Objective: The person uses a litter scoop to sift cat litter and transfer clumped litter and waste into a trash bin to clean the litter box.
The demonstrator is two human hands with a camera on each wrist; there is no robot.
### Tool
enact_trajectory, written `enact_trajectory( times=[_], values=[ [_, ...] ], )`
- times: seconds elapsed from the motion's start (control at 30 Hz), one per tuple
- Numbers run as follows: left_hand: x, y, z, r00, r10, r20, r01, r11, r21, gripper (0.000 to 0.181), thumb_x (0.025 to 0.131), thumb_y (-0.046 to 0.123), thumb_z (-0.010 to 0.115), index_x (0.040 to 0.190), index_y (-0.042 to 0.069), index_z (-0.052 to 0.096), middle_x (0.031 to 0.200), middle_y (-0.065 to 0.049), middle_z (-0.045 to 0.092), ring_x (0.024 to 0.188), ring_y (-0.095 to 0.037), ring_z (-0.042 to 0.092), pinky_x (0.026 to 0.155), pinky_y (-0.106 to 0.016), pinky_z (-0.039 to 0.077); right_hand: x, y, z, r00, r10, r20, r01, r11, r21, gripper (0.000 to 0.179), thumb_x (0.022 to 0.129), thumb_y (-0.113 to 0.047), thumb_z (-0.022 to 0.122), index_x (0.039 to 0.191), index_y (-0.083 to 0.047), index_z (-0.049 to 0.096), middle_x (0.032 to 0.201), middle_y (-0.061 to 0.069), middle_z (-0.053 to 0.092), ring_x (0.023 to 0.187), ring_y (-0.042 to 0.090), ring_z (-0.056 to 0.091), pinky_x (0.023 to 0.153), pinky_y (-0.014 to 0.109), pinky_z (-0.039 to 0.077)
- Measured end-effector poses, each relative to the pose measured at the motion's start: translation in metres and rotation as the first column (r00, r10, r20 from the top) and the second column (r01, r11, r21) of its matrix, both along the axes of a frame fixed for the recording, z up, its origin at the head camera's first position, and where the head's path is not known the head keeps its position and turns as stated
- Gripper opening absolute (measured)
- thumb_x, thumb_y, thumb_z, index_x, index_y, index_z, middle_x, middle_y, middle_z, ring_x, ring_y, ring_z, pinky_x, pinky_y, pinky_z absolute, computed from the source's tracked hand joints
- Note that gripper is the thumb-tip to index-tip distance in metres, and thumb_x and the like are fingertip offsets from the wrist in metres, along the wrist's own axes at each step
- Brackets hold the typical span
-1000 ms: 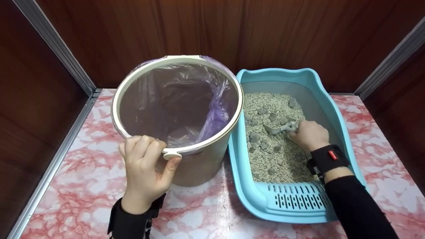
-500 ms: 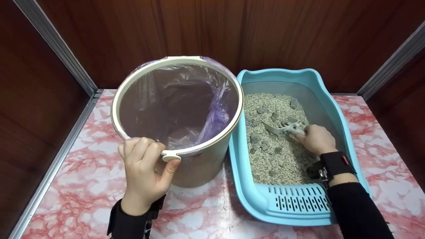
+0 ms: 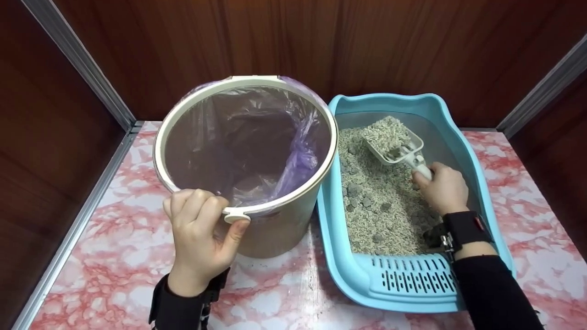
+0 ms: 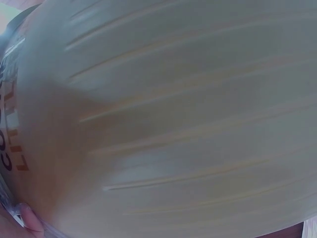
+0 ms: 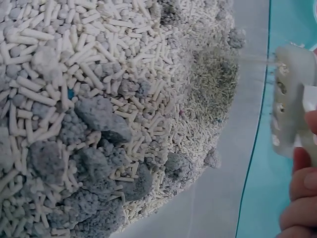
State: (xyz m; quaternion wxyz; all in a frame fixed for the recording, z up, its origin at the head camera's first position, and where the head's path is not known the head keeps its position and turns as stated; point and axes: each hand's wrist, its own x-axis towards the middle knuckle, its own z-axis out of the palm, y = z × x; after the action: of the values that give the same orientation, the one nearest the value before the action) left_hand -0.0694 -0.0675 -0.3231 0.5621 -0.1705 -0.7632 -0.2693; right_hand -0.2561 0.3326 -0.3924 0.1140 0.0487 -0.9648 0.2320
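Observation:
My right hand (image 3: 444, 187) grips the handle of a pale litter scoop (image 3: 419, 147), held over the far part of the blue litter box (image 3: 477, 183). A heap of litter pellets (image 3: 387, 135) fills the scoop. In the right wrist view, curled fingers (image 5: 302, 191) hold the scoop (image 5: 292, 99) at the right edge, above pellets and grey clumps (image 5: 101, 119). My left hand (image 3: 197, 233) grips the near rim of a round trash can (image 3: 270, 233), fingers over the rim and thumb by its tab. A thin purple bag (image 3: 298, 160) lines the can, whose ribbed wall (image 4: 188, 124) fills the left wrist view.
The can stands directly left of the litter box. Slotted vents (image 3: 412, 272) mark the box's low front end. Both stand on a red-and-white marbled surface (image 3: 110, 247). Dark wood panels (image 3: 284, 36) with metal corner strips (image 3: 87, 68) enclose the back and sides.
The scoop has come up out of the litter, now loaded with pellets and turned level. My right hand has shifted slightly right. The left hand keeps its grip on the can rim.

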Motion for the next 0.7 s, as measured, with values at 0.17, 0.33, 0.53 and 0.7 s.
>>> enact_trajectory(
  times=[0.17, 0.33, 0.53, 0.7],
  values=[
    [-0.0005, 0.0007, 0.0002, 1.000, -0.001, -0.004, 0.001, 1.000, 0.006, 0.052, 0.095, 0.056, 0.050, 0.072, 0.009, 0.050, 0.069, -0.005, 0.043, 0.071, -0.030, 0.035, 0.071, -0.046, 0.021, 0.0012, -0.0017, -0.0021, 0.999, -0.012, -0.050, 0.012, 1.000, -0.004, 0.026, 0.091, -0.029, 0.062, 0.085, -0.004, 0.061, 0.069, 0.014, 0.058, 0.054, 0.030, 0.051, 0.046, 0.039, 0.033],
    [-0.0007, 0.0010, 0.0001, 1.000, -0.001, -0.013, 0.001, 1.000, 0.011, 0.053, 0.095, 0.056, 0.050, 0.072, 0.008, 0.049, 0.069, -0.005, 0.042, 0.071, -0.030, 0.035, 0.070, -0.046, 0.020, 0.0010, -0.0030, -0.0034, 1.000, -0.005, -0.023, 0.005, 1.000, 0.004, 0.027, 0.092, -0.031, 0.063, 0.084, -0.004, 0.059, 0.069, 0.013, 0.058, 0.054, 0.028, 0.049, 0.046, 0.038, 0.033],
    [-0.0013, 0.0015, 0.0000, 1.000, 0.001, -0.018, -0.001, 1.000, 0.019, 0.053, 0.095, 0.056, 0.050, 0.071, 0.008, 0.050, 0.068, -0.005, 0.042, 0.070, -0.030, 0.035, 0.072, -0.046, 0.021, 0.0019, -0.0044, -0.0038, 0.999, 0.036, 0.031, -0.036, 0.999, -0.004, 0.034, 0.096, -0.036, 0.059, 0.085, -0.004, 0.059, 0.064, 0.008, 0.052, 0.051, 0.024, 0.045, 0.048, 0.036, 0.031],
    [-0.0014, 0.0014, -0.0002, 1.000, 0.005, -0.019, -0.004, 1.000, 0.016, 0.053, 0.095, 0.055, 0.050, 0.071, 0.008, 0.050, 0.069, -0.005, 0.043, 0.071, -0.030, 0.035, 0.071, -0.046, 0.021, 0.0021, -0.0059, -0.0043, 0.991, 0.092, 0.099, -0.094, 0.995, 0.017, 0.042, 0.100, -0.041, 0.051, 0.074, -0.008, 0.051, 0.057, 0.003, 0.041, 0.047, 0.020, 0.038, 0.049, 0.035, 0.028]
  ],
)
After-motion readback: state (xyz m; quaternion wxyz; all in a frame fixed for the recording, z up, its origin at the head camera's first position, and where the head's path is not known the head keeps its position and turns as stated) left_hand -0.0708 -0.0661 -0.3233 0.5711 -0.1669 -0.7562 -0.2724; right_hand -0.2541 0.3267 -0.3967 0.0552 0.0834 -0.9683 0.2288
